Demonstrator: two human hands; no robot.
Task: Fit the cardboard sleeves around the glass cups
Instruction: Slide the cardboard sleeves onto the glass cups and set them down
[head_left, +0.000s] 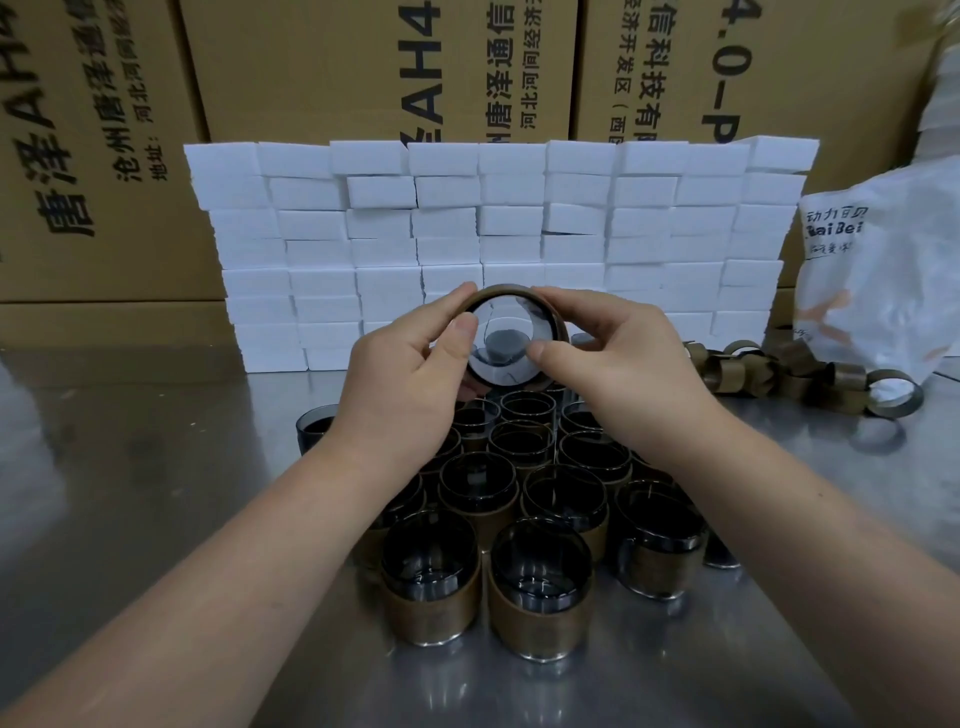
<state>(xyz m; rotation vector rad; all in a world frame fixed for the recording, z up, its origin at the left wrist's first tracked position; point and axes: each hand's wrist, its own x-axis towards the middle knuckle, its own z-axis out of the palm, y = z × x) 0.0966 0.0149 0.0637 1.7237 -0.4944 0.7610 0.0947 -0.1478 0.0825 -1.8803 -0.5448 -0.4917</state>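
- Your left hand (410, 364) and right hand (613, 353) are raised together over the table, both gripping one glass cup (506, 338).
- Cup is tipped on its side, one round end facing you. Can't tell if that end is the mouth or the base.
- A brown cardboard sleeve (511, 287) rings the held cup; only its edge shows around the glass.
- Both thumbs press on the near end and the fingers curl round the sides. Left hand is on the left side, right hand on the right.
- Below your hands is a packed cluster of sleeved cups (540, 597), upright on the metal table (130, 467) and touching each other.
- One bare dark cup (314, 426) stands at the cluster's left edge, partly hidden by your left wrist.
- Loose sleeves (748, 369) are piled at the right rear, well apart from the cluster.
- A white printed bag (872, 270) sits just behind the loose sleeves.
- A wall of white foam blocks (493, 208) is stacked across the back.
- Printed cardboard boxes (337, 67) stand behind the blocks.
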